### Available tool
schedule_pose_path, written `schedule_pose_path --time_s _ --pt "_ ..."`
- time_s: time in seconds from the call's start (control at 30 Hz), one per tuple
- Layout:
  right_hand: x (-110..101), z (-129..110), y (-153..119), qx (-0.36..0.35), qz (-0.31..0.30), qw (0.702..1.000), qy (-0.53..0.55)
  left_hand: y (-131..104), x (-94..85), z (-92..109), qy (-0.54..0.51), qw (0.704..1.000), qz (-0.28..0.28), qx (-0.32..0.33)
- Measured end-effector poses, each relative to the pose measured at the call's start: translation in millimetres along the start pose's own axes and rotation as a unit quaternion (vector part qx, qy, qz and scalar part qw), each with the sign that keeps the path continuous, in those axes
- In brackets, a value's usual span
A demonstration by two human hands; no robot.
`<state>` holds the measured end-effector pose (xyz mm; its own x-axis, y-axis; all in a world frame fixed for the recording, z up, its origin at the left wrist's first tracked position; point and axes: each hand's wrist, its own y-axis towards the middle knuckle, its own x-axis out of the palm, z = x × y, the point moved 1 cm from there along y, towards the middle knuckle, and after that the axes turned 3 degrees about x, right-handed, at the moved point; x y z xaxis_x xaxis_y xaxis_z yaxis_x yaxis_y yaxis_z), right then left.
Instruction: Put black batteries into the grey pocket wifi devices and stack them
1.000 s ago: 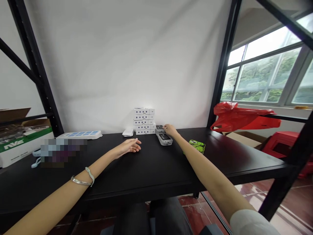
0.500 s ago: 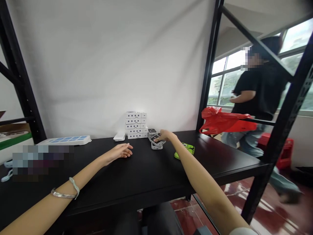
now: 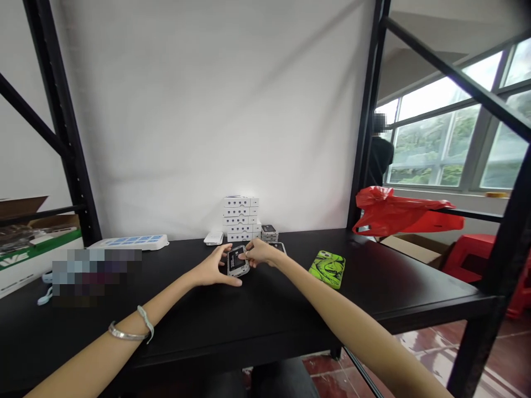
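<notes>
A small grey-framed device point(image 3: 238, 264) with a black battery marked with white digits is tilted up a little over the black table. My right hand point(image 3: 260, 252) is closed on its right side, thumb lying across the battery face. At the device's left side is my left hand point(image 3: 209, 268), fingers and thumb spread apart around the edge; whether a fingertip touches it is hard to make out. Behind my right hand stand a short stack of similar devices point(image 3: 269, 232) and another device point(image 3: 282, 247), partly hidden by my wrist.
White boxes point(image 3: 241, 220) are stacked against the wall, with a white item point(image 3: 213, 238) beside them. A green patterned phone case point(image 3: 327, 269) lies right; a power strip point(image 3: 133, 242) lies left. A red plastic bag point(image 3: 398, 213) hangs by the rack post. A person point(image 3: 379, 157) stands beyond.
My right hand has lifted a device from the pile and brought it left and nearer. My left hand has moved in and spread beside it. The person has walked farther away.
</notes>
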<state>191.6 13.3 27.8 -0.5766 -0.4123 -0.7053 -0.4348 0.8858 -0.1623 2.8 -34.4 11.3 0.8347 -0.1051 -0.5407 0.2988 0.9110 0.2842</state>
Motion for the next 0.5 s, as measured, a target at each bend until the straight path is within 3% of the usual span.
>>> schedule_pose_path --time_s 0.3,0.5 --pt "8 -3 1 -0.101 0.074 0.984 -0.125 10 -5.3 -8 0.104 0.994 -0.027 0.006" --pt "12 -3 11 -0.131 0.124 0.968 -0.173 27 0.1 -9 0.150 0.987 -0.048 0.008"
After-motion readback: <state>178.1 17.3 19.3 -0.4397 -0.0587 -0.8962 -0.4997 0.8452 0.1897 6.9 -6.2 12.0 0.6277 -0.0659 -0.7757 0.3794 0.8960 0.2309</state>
